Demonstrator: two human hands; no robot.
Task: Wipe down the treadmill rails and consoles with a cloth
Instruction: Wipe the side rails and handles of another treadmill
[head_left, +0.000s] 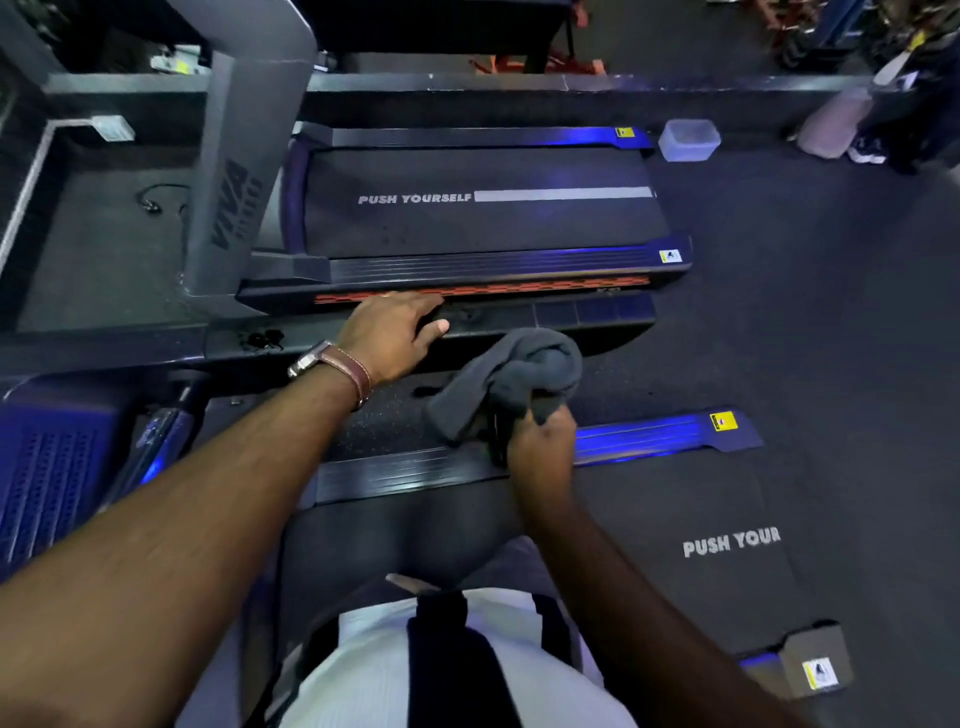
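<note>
The person stands on the near treadmill, looking down across its belt (675, 519), which bears the white words "PUSH YOUR" at the lower right of the frame. The right hand (540, 441), just right of centre, is clenched around a bunched dark grey cloth (509, 379); the cloth swells up out of the fist and one loose fold hangs down to the left. The hand and cloth sit just above the near treadmill's side rail (415, 467), a ribbed dark strip that runs across the middle of the frame and glows blue towards its right end, where a yellow sticker (723, 421) sits.

The left hand (392, 332), left of centre, lies palm down with fingers spread and grasping nothing. It rests on a dark handrail (571, 322) that crosses the frame in front of the next treadmill. A watch on a brown strap (332, 364) circles that wrist.

Beyond the hands, in the upper middle, the neighbouring treadmill's belt (488, 208) reads "PUSH YOURSELF", and an orange strip (519, 288) runs along its near edge. A grey upright post (234, 171) rises at the upper left. A clear plastic tub (688, 139) stands on the floor at the upper right, just beyond that treadmill's far corner.
</note>
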